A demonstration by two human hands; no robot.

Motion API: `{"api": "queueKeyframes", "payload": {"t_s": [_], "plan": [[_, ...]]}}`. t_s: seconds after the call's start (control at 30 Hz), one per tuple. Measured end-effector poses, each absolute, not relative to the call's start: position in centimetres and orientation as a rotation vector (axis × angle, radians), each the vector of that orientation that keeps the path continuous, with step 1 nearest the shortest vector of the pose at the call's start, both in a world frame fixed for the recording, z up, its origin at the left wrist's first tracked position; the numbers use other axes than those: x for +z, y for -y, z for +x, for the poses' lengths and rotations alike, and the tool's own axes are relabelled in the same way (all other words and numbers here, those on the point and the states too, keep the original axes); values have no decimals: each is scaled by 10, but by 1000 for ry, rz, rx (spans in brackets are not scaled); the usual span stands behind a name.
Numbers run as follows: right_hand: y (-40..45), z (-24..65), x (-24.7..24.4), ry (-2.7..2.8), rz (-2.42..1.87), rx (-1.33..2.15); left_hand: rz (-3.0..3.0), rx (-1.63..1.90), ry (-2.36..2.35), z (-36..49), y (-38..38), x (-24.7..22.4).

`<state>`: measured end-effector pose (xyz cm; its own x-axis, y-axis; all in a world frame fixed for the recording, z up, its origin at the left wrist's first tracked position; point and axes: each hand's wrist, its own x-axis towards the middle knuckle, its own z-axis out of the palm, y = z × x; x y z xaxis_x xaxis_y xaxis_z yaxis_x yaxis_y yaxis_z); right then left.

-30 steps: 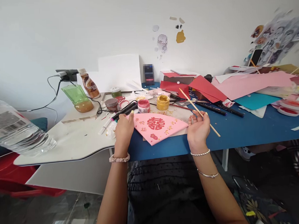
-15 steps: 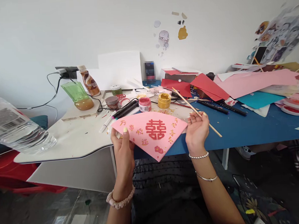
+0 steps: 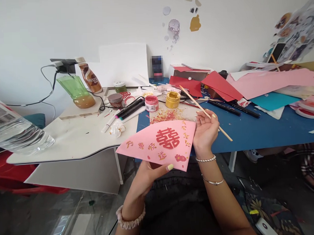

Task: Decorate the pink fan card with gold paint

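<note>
Currently, left grip [image 3: 146, 175] pinches the pink paper [image 3: 153, 152], thumb on top, over the counter's [image 3: 254, 135] front edge; right grip [image 3: 206, 132] clamps the wooden stick [image 3: 195, 101]. Sliding thumb could smear lettering [image 3: 161, 156] if it's wet; careless stick swing could knock yellow jar [image 3: 172, 101].

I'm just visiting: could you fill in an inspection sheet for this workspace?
Surface: white tabletop beside a blue tabletop; paint-specked board near the middle.
Work items: pink paper bearing a red double-happiness character; slim wooden stick.
Clutter: open red paint jar, open yellow paint jar, black markers, crumpled tissue, Nescafé bottle.
Grips: left-hand grip holds the paper's lower edge, thumb on top; right-hand grip holds the stick.
Cables: black cable trailing at back left.
Surroundings: white wall; red plastic seat at left.
</note>
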<state>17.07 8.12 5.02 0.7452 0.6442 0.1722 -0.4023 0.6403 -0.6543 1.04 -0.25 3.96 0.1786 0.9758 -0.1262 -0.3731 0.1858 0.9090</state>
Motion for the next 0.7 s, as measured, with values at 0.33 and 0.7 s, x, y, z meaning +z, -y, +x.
{"api": "queueKeyframes", "payload": {"t_s": [0.33, 0.7], "plan": [[-79, 166, 48, 511, -691, 545, 828, 1245, -860, 23, 2, 17], [-62, 168, 49, 709, -693, 324, 860, 1418, -1010, 25, 2, 3]]}}
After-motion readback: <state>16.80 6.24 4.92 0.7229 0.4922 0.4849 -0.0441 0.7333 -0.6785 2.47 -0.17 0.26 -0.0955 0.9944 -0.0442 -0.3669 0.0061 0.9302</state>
